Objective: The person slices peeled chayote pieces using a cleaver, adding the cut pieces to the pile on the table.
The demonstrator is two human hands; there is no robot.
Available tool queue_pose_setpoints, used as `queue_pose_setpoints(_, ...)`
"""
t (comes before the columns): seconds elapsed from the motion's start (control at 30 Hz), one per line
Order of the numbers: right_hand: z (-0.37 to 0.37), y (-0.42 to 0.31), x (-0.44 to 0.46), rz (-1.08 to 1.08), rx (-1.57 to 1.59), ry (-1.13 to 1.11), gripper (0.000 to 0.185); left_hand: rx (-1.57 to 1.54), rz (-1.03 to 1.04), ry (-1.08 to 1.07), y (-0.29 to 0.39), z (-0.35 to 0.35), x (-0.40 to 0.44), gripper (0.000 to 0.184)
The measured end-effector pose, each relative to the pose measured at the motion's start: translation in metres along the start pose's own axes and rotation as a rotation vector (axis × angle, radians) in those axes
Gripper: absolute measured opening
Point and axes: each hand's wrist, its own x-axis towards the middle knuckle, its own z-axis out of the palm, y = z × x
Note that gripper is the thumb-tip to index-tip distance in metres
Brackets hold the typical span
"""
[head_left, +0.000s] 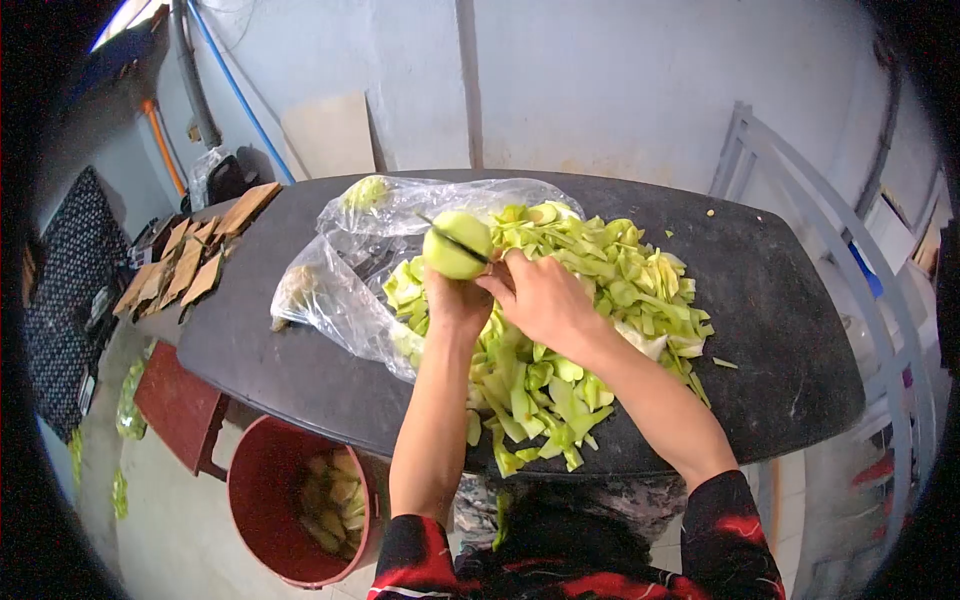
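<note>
My left hand (455, 303) is closed around a round, pale green, peeled-looking vegetable (452, 262), held up above the table. A thin dark knife blade (458, 241) lies slantwise across it. My right hand (545, 300) is closed at the blade's right end; its fingers cover the handle. Beneath and beside both hands spreads a big heap of green peelings (610, 285) on the dark table (775, 330). Left of the heap lies a clear plastic bag (345, 310), with a pale green vegetable (366, 193) showing at its far end.
A red bucket (252, 505) with pale pieces inside stands on the floor at the left, below the table edge. Near it is a small red stool (180, 405). Torn cardboard (190, 260) lies off the table's left end. A grey metal railing (850, 220) rises at the right.
</note>
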Motion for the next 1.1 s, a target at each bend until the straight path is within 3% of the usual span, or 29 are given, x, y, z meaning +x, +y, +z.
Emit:
queue_pose_setpoints(0.17, -0.002, 0.011, 0.004, -0.225, -0.504, 0.124, 0.028, -0.026, -0.035, -0.059, 0.027, 0.049, -0.037, 0.065)
queue_pose_setpoints(0.3, -0.003, 0.035, 0.006, -0.420, -0.766, 0.239, 0.015, 0.221, -0.179, -0.060, 0.037, 0.035, -0.033, 0.054)
queue_pose_setpoints(0.5, -0.004, 0.053, 0.007, -0.619, -0.867, 0.365, 0.007, 0.401, -0.219, 0.102, 0.031, 0.034, -0.033, 0.049)
queue_pose_setpoints(0.6, -0.006, 0.059, 0.014, -0.627, -0.884, 0.383, 0.009, 0.357, -0.227, -0.031, 0.023, 0.023, -0.024, 0.048)
queue_pose_setpoints(1.1, -0.015, 0.072, 0.042, -0.745, -0.866, 0.420, 0.013, 0.400, -0.116, 0.094, 0.014, 0.027, -0.025, 0.049)
